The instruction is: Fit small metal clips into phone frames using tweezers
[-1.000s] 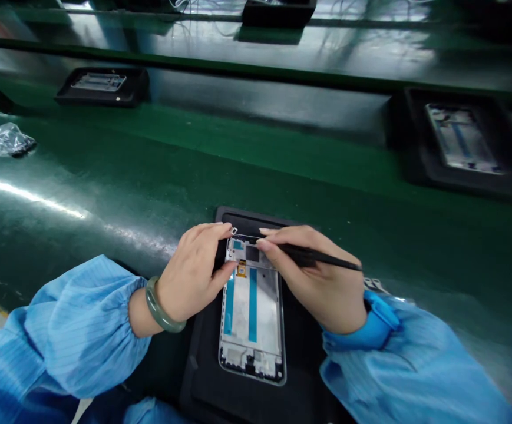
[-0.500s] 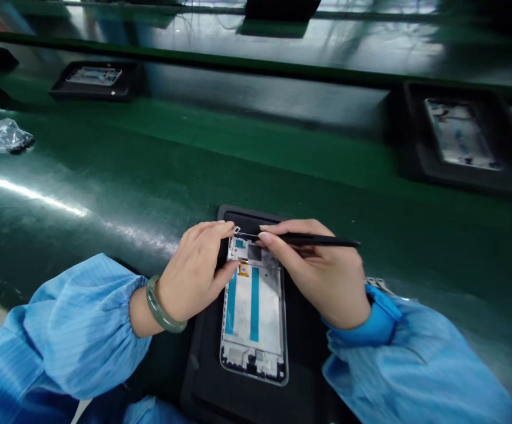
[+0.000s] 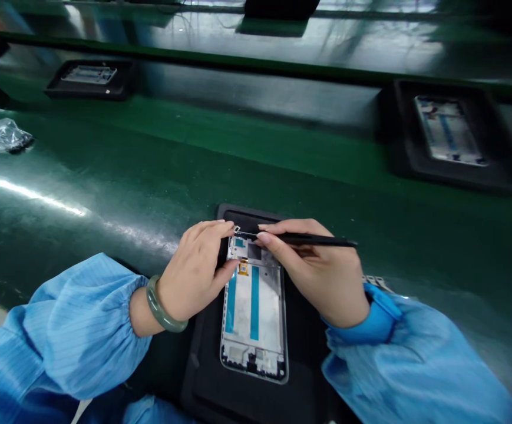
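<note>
A phone frame (image 3: pixel 267 306) with blue strips and an orange flex connector (image 3: pixel 243 269) lies in a black tray (image 3: pixel 309 377) in front of me. My left hand (image 3: pixel 200 256) is at its upper left edge, thumb over the side and fingers curled at the top corner. Beside the index fingertip is a small metal piece (image 3: pixel 237 228). In my right hand (image 3: pixel 321 265) black tweezers (image 3: pixel 313 239) are pinched between thumb and fingers, their thin tips pointing left over the frame's top end. Whether the tips touch the metal piece I cannot tell.
Beyond the green bench, a black tray (image 3: pixel 125 88) at the left and another black tray (image 3: pixel 403 141) at the right each hold a phone frame. A clear plastic bag (image 3: pixel 3 134) lies at the left. Small metal parts (image 3: pixel 377 282) show behind my right wrist.
Both far trays with phone frames have shifted left a little. My right hand and the tweezers have moved very slightly left; my left hand stays in place.
</note>
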A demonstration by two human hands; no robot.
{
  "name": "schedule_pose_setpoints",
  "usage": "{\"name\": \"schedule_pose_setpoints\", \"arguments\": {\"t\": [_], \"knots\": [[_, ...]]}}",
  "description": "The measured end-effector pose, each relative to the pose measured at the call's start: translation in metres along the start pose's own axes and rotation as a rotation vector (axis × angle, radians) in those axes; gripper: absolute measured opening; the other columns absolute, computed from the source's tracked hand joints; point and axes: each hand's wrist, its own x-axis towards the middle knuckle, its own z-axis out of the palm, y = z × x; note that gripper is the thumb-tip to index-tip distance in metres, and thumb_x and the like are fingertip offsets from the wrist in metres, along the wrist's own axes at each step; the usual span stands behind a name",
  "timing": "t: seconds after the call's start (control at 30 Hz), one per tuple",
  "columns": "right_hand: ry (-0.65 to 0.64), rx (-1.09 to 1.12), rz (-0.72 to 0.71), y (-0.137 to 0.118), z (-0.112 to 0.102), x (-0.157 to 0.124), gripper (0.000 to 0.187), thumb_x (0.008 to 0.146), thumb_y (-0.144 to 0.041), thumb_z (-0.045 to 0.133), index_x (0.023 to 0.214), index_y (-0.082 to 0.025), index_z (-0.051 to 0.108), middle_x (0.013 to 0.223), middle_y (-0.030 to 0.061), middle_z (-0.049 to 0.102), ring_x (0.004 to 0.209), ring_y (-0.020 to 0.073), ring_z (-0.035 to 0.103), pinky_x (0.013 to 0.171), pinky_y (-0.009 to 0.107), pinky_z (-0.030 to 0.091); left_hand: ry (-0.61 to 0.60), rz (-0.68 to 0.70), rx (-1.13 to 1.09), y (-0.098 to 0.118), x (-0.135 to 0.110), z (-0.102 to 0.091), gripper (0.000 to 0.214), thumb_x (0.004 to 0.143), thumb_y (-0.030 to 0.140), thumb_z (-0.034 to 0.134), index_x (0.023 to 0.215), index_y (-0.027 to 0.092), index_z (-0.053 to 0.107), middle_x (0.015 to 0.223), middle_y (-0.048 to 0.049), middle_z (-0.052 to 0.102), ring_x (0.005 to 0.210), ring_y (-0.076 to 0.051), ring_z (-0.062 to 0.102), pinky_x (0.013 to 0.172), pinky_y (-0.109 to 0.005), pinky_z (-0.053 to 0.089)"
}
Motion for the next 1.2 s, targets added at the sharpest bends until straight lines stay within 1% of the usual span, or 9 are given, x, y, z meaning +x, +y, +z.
{"name": "schedule_pose_setpoints", "arguments": {"t": [0.13, 0.3, 0.47, 0.7, 0.83, 0.93, 1.03, 1.13, 1.2], "knots": [[0.020, 0.016, 0.020, 0.000, 0.000, 0.000, 0.005, 0.083, -0.027, 0.066, 0.085, -0.022, 0.064, 0.085, 0.0010, 0.068, 0.070, 0.0169, 0.067, 0.065, 0.029, 0.056, 0.000, 0.001, 0.004, 0.000, 0.000, 0.001, 0.045, 0.086, 0.018, 0.055, 0.126, 0.016, 0.035, 0.118, -0.0128, 0.056, 0.116, -0.026, 0.047, 0.098, -0.048, 0.041], [0.038, 0.029, -0.040, 0.000, -0.001, -0.003, 0.005, 0.082, -0.025, 0.066, 0.087, -0.023, 0.064, 0.086, 0.0011, 0.068, 0.072, 0.0168, 0.067, 0.064, 0.028, 0.056, -0.007, -0.010, 0.002, 0.000, 0.001, 0.000, 0.047, 0.085, 0.018, 0.057, 0.126, 0.014, 0.035, 0.117, -0.0121, 0.057, 0.115, -0.025, 0.046, 0.098, -0.046, 0.041], [0.022, 0.001, -0.122, 0.003, -0.001, -0.004, 0.007, 0.081, -0.023, 0.067, 0.087, -0.022, 0.063, 0.085, 0.0007, 0.069, 0.075, 0.0172, 0.067, 0.066, 0.029, 0.057, -0.012, -0.020, -0.012, 0.000, 0.001, -0.001, 0.049, 0.084, 0.017, 0.058, 0.127, 0.015, 0.035, 0.117, -0.0110, 0.057, 0.115, -0.025, 0.046, 0.098, -0.045, 0.040], [0.009, -0.040, -0.122, 0.001, 0.000, -0.004, 0.006, 0.082, -0.022, 0.066, 0.086, -0.022, 0.062, 0.085, 0.0008, 0.069, 0.073, 0.0168, 0.067, 0.068, 0.029, 0.057, -0.004, -0.015, -0.021, -0.001, 0.001, 0.000, 0.049, 0.084, 0.017, 0.058, 0.127, 0.014, 0.036, 0.117, -0.0115, 0.057, 0.116, -0.025, 0.046, 0.099, -0.045, 0.040], [0.037, -0.034, -0.120, 0.001, -0.001, -0.005, 0.005, 0.082, -0.022, 0.067, 0.085, -0.022, 0.063, 0.083, 0.0000, 0.069, 0.070, 0.0163, 0.067, 0.065, 0.028, 0.057, 0.003, -0.009, -0.041, -0.002, 0.001, 0.000, 0.048, 0.084, 0.017, 0.059, 0.126, 0.014, 0.037, 0.117, -0.0112, 0.057, 0.115, -0.025, 0.046, 0.098, -0.044, 0.040], [0.056, 0.040, -0.098, -0.001, -0.002, -0.006, 0.008, 0.080, -0.021, 0.068, 0.086, -0.022, 0.064, 0.084, -0.0005, 0.069, 0.068, 0.0156, 0.068, 0.061, 0.026, 0.057, 0.041, 0.006, -0.068, -0.002, 0.002, -0.001, 0.046, 0.085, 0.019, 0.058, 0.126, 0.016, 0.038, 0.114, -0.0093, 0.060, 0.111, -0.024, 0.051, 0.096, -0.044, 0.041], [0.048, 0.161, -0.036, -0.008, -0.003, -0.008, 0.010, 0.080, -0.018, 0.068, 0.088, -0.023, 0.064, 0.083, -0.0008, 0.068, 0.064, 0.0136, 0.068, 0.057, 0.022, 0.058, 0.090, 0.049, -0.067, -0.001, 0.003, -0.001, 0.047, 0.085, 0.021, 0.059, 0.127, 0.017, 0.037, 0.109, -0.0084, 0.062, 0.105, -0.023, 0.055, 0.092, -0.043, 0.043], [0.058, 0.264, 0.046, -0.018, -0.003, -0.009, 0.008, 0.081, -0.016, 0.067, 0.084, -0.022, 0.063, 0.076, -0.0018, 0.067, 0.059, 0.0119, 0.067, 0.054, 0.019, 0.057, 0.145, 0.107, -0.033, 0.002, 0.003, 0.001, 0.047, 0.085, 0.023, 0.061, 0.126, 0.016, 0.038, 0.102, -0.0080, 0.064, 0.097, -0.022, 0.059, 0.085, -0.039, 0.047], [0.046, 0.333, 0.106, -0.023, -0.003, -0.009, 0.007, 0.082, -0.017, 0.066, 0.081, -0.022, 0.062, 0.069, -0.0030, 0.067, 0.055, 0.0113, 0.066, 0.052, 0.018, 0.057, 0.191, 0.113, -0.010, 0.004, 0.002, 0.003, 0.044, 0.087, 0.024, 0.059, 0.126, 0.017, 0.040, 0.096, -0.0064, 0.065, 0.091, -0.020, 0.061, 0.082, -0.038, 0.049]]}}
